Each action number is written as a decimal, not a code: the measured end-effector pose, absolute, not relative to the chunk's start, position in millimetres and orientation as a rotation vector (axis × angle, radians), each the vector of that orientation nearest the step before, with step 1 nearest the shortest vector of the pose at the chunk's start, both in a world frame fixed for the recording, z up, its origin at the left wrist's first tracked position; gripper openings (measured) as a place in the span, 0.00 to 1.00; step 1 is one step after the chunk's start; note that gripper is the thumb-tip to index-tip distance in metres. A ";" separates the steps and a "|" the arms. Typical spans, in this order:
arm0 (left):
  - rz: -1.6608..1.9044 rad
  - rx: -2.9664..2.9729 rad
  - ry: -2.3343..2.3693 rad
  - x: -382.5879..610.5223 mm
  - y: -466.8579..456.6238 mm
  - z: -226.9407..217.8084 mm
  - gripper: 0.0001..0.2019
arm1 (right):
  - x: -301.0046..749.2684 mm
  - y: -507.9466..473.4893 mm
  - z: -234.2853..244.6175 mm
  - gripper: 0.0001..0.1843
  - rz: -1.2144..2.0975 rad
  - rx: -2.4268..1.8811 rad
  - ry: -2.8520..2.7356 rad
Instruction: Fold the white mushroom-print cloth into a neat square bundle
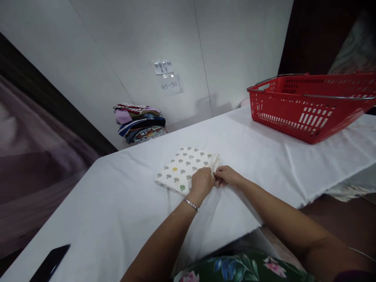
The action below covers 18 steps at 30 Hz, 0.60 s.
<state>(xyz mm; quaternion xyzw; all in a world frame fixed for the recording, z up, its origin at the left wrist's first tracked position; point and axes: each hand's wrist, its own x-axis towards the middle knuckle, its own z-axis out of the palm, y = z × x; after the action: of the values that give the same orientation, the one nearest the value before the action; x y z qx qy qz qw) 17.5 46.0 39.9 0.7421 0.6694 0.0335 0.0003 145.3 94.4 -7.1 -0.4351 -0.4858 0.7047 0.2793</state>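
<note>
A folded white cloth [185, 166] with grey mushroom prints, plus a few yellow and green ones, lies flat on the white-covered table [126, 207]. My left hand [203, 181], with a silver bracelet at the wrist, is closed over the cloth's right edge. Beside it, my right hand [225, 176] pinches the layered edge at the cloth's right corner. The fingertips of both hands nearly meet there, and the exact grip is partly hidden.
A red plastic basket [282, 105] with metal handles stands at the back right. Folded fabrics [141, 123] are stacked by the wall, below paper labels [171, 85]. A black phone-like object [50, 263] lies at the front left. The table's front edge runs close to my body.
</note>
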 end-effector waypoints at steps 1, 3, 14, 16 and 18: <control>0.108 2.307 2.114 17.8 45.8 40.0 0.08 | 145.5 94.2 -7.0 0.09 1.886 -1.169 -1.305; 0.114 2.270 2.126 18.4 45.2 40.5 0.07 | 145.6 94.3 -7.6 0.09 1.878 -1.170 -1.322; 0.146 2.153 2.112 13.9 49.5 45.8 0.12 | 143.1 96.4 -11.6 0.08 1.880 -1.146 -1.294; 0.157 2.131 2.111 13.7 50.4 45.9 0.13 | 143.1 95.9 -11.2 0.09 1.875 -1.153 -1.292; 0.195 2.129 2.105 13.1 51.5 44.8 0.14 | 143.1 95.7 -11.0 0.09 1.872 -1.150 -1.288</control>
<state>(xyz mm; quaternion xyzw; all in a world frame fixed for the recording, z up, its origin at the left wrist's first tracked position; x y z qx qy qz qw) 13.1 51.5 44.8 0.7079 0.6997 0.0650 0.0706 143.1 95.7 -11.0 -0.4318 -0.4835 0.7028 0.2928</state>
